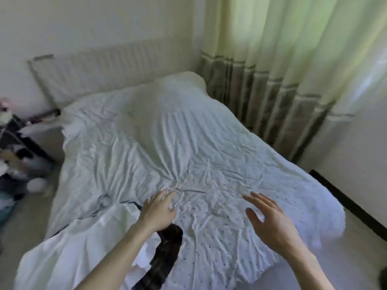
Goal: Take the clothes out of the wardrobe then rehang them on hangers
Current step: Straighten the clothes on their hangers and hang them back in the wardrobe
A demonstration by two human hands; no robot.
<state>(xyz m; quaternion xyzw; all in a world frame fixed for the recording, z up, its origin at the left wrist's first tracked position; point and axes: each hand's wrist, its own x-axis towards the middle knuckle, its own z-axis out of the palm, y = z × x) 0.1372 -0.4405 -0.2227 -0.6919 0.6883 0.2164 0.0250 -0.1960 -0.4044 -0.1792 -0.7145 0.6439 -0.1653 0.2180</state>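
Currently the person is leaning over a bed (125,132) and the dotted white garment (219,231) is lying spread flat on its near half, right under both hands. The garment's gathered, crinkled end is sitting at about 12 o'clock from the hands, and the wide end is fanning out toward 5 o'clock and draping over the bed's near edge. The long axis is therefore running roughly 12 to 6.

The left hand (159,208) is reaching forward, fingers stretched, tips touching the gathered cloth, with no fold visibly caught. It is the nearer hand to that top end. The right hand (270,218) is hovering at 3 o'clock from the left, fingers spread, palm down, apparently just above the fabric.

A thin line in the gathers at 12 o'clock is showing, too blurred to name. No hanger is clearly showing.

A dark checked garment (165,258) is lying at 6 o'clock below the left wrist, and a plain white garment (83,237) is lying at 8 o'clock. The sheet is looking soft and wrinkled. A curtain (272,59) is hanging at 1 o'clock, and blurred clutter (16,143) is sitting at 9 o'clock.
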